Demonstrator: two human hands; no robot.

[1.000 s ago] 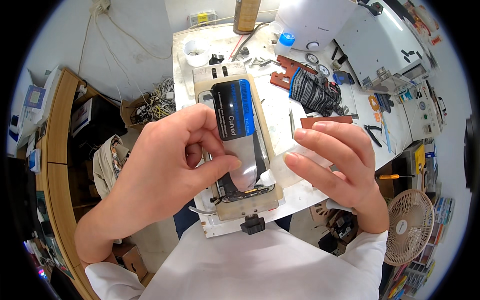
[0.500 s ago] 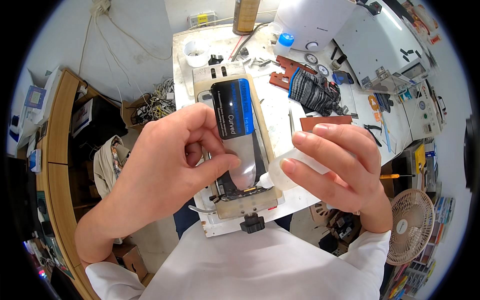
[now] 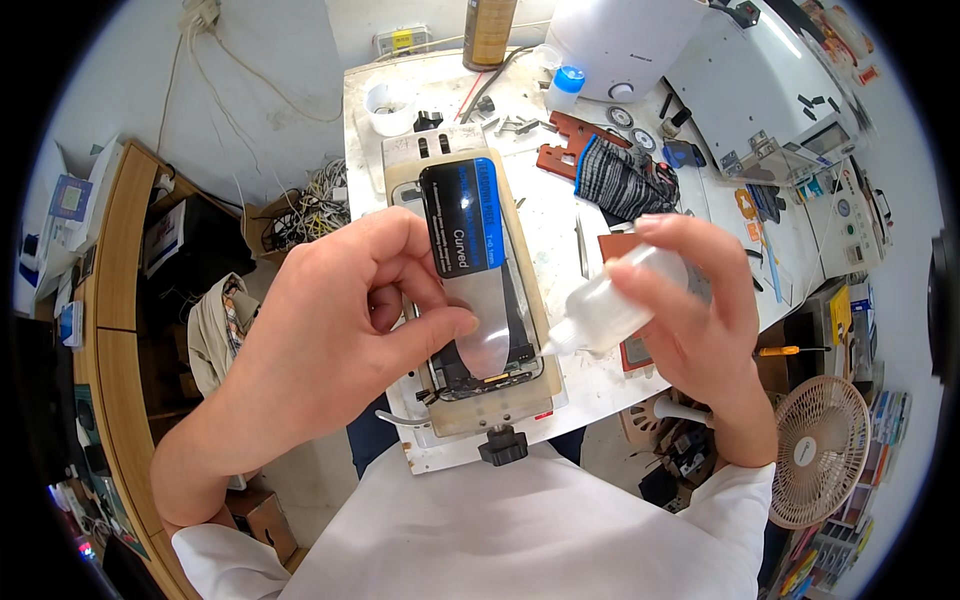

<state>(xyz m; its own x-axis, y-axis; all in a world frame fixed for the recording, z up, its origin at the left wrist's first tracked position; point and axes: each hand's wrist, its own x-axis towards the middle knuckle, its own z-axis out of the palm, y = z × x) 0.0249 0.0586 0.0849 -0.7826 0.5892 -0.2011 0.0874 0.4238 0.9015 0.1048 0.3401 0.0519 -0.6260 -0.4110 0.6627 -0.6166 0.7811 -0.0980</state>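
A phone (image 3: pixel 463 384) lies in a clamp holder (image 3: pixel 500 412) at the bench's front, its lower-end parts exposed. My left hand (image 3: pixel 330 325) pinches a thin metal pry card (image 3: pixel 483 335) between thumb and fingers. The card has a black and blue label and a clear grey rounded blade, and rests over the phone; its far edge against the phone is hard to make out. In my right hand (image 3: pixel 705 330), slightly blurred, is a translucent white squeeze bottle (image 3: pixel 610 308), tilted with its nozzle pointing down-left, just right of the phone's lower end.
A black knob (image 3: pixel 504 446) sticks out at the holder's near end. Tweezers (image 3: pixel 581 245), a grey knitted glove (image 3: pixel 625 178) and brown plates (image 3: pixel 570 140) lie to the right. Farther back stand a blue-capped bottle (image 3: pixel 567 88) and a white cup (image 3: pixel 390 110). A fan (image 3: pixel 820 452) is at the right.
My right hand has drawn the squeeze bottle up and right, so its nozzle has left the phone's lower end. My left hand and the pry card stay nearly still.
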